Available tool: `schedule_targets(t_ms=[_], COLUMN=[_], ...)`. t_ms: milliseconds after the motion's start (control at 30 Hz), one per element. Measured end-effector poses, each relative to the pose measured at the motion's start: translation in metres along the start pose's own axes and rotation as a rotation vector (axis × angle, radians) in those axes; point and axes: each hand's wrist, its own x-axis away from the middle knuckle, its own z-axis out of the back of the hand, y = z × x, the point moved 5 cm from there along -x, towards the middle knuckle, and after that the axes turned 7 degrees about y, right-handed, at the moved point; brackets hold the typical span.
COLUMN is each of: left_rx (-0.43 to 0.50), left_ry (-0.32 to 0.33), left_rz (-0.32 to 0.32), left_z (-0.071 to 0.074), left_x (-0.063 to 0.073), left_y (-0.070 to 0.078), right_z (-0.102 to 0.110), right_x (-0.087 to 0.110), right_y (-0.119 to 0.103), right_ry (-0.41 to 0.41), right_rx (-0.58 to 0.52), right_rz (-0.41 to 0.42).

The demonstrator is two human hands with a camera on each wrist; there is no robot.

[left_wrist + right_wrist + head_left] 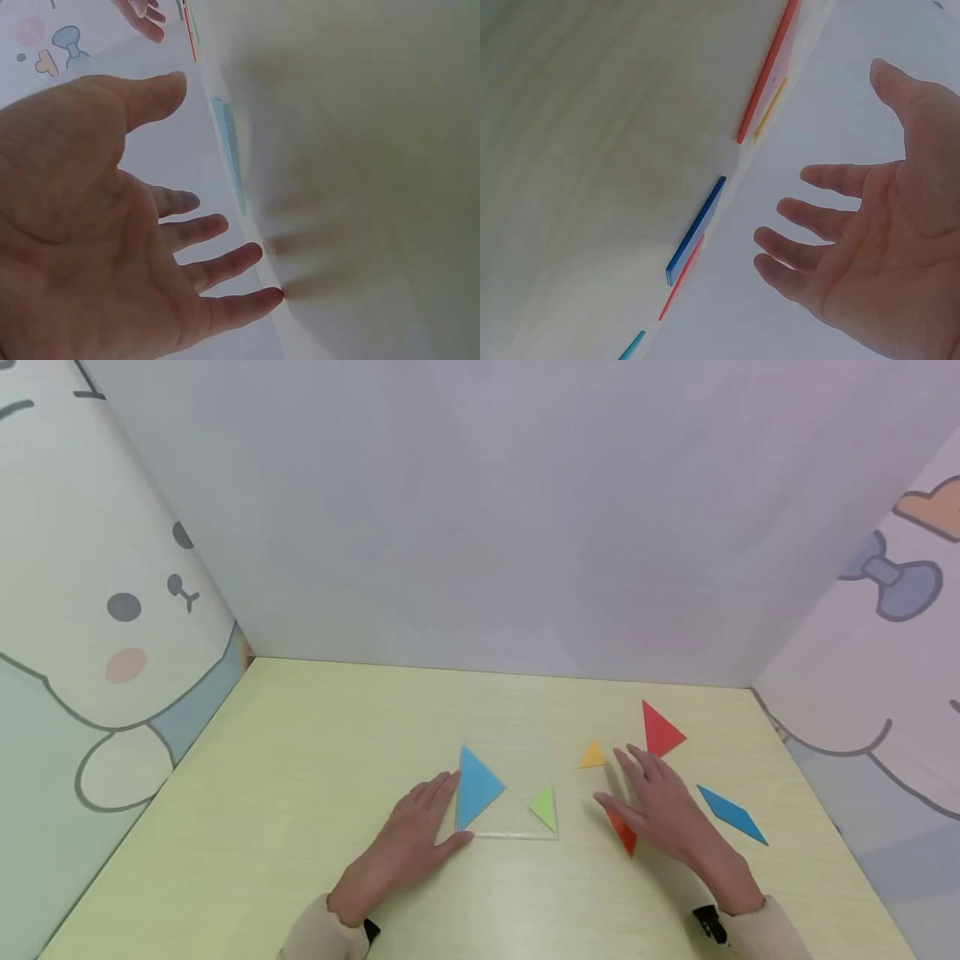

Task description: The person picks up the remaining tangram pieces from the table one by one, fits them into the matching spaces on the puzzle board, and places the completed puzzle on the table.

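Note:
A clear square tray lies on the table, with a large light-blue triangle at its left and a small green triangle at its right. My left hand is at the tray's left edge, fingers extended and thumb near its front corner. In the left wrist view, its palm and spread fingers show, holding nothing. Over an orange-red piece, partly hidden by it, hovers my right hand, fingers apart and holding nothing. A small yellow triangle lies just left of its fingertips.
Beyond the right hand lies a red triangle. A blue parallelogram is right of that hand. A teal piece shows at the bottom of the right wrist view. A pale wall borders the table's back; printed panels flank both sides.

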Motion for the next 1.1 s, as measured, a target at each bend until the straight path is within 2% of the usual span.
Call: schedule_targets(t_ms=[167, 367, 667, 900, 1100], left_rx=[-0.006, -0.087, -0.264, -0.251, -0.22], left_ry=[-0.041, -0.086, -0.018, 0.009, -0.008], left_rz=[-0.073, -0.15, -0.278, -0.295, -0.285], left_z=[-0.005, -0.01, -0.01, -0.008, -0.008], left_x=[0.0, 0.0, 0.004, 0.004, 0.003], left_y=[0.004, 0.007, 0.008, 0.009, 0.009], right_z=[0.001, 0.003, 0.007, 0.011, 0.015], right_x=[-0.003, -0.006, -0.011, -0.016, -0.022], right_y=[0.006, 0.009, 0.014, 0.02, 0.027], right_ry=[-0.021, -0.027, 0.0, 0.045, 0.14], right_rx=[0.007, 0.005, 0.014, -0.033, -0.036], right_rz=[-0.029, -0.049, -0.019, -0.013, 0.021])
